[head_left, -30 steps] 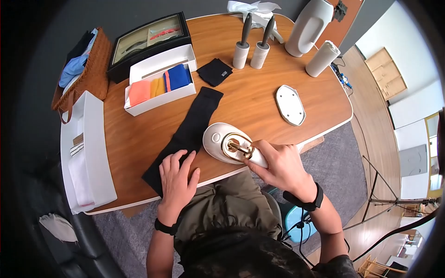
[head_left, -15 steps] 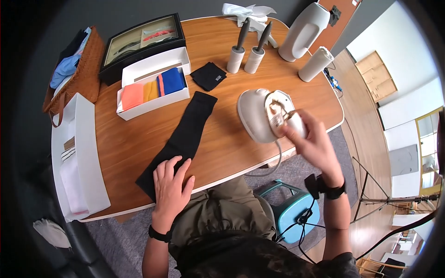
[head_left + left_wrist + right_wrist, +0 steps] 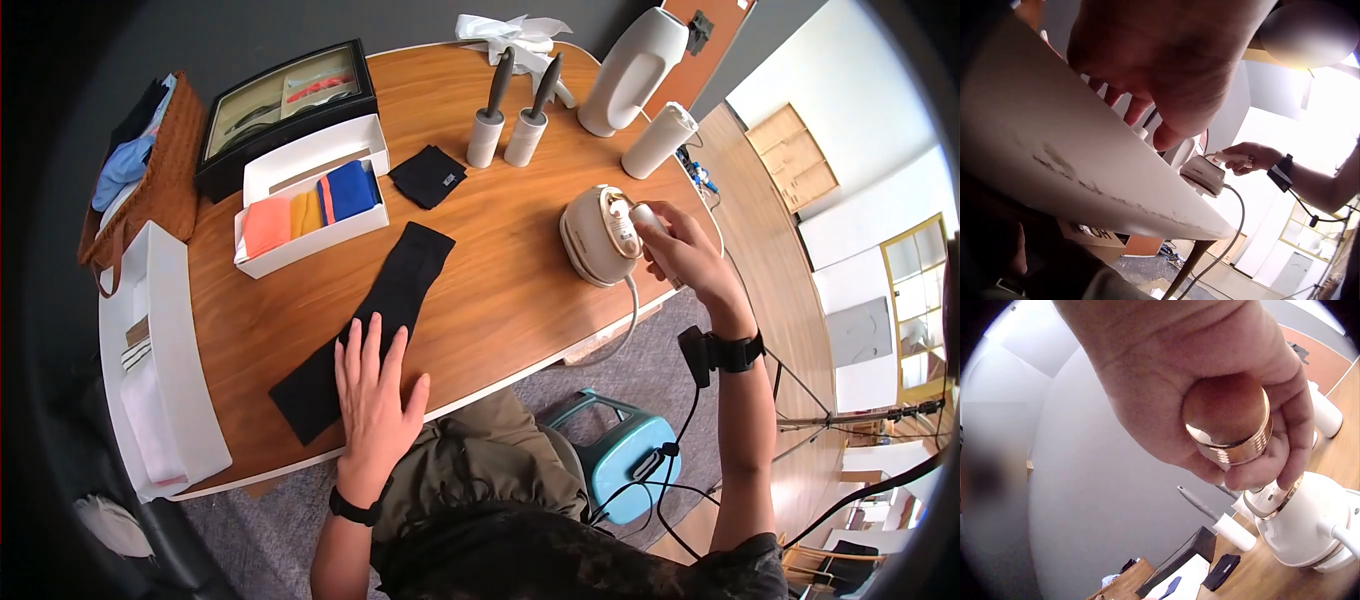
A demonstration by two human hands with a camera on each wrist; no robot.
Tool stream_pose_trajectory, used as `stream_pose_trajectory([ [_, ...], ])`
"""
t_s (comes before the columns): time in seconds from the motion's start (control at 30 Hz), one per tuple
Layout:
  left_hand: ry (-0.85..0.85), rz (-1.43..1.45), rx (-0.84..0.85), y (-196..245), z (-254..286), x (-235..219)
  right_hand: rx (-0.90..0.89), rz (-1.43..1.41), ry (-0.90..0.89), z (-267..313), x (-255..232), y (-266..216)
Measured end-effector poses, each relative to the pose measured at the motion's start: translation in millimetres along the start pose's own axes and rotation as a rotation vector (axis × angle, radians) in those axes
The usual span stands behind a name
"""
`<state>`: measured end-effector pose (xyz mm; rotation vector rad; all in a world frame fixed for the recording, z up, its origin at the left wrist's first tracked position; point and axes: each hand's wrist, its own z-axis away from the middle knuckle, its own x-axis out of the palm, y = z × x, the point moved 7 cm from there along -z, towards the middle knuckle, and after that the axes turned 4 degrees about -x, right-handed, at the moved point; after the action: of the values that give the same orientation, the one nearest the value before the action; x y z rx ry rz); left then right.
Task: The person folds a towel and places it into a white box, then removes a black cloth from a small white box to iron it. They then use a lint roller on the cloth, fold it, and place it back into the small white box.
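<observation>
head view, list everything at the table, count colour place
iron: 1, white and gold, right side
long cloth: 1, black, front left
small cloth: 1, black, mid-table
open boxes: 2, white, left side
folded fabrics: several, mixed colours, boxed
display case: 1, black, far left
basket: 1, brown, left of case
lint rollers: 2, white-grey, far side
roll: 1, white, far right
tall object: 1, white, beside roll
crumpled wrap: count unclear, white, far edge
table: 1, brown, centre
left hand: 1, bare, on long cloth
right hand: 1, bare, gripping iron's handle

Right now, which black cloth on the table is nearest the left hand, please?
The long black cloth, partly beneath the left hand; the folded black cloth with small lettering lies farther back.
</observation>
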<state>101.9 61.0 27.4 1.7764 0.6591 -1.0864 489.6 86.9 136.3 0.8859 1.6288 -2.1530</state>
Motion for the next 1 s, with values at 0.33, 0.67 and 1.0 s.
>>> stream_pose_trajectory([
  [0.33,-0.07,-0.002,-0.002,-2.7,-1.3,17.2,0.064,0.016,0.01,-11.3,8.7,18.9],
  [0.67,-0.073,-0.02,-0.021,-2.7,-1.7,14.4,0.092,0.067,0.003,-17.3,2.4,20.1],
  [1.0,-0.063,0.039,-0.007,-2.7,-3.0,13.9,0.084,0.08,0.034,-24.1,3.7,18.1],
])
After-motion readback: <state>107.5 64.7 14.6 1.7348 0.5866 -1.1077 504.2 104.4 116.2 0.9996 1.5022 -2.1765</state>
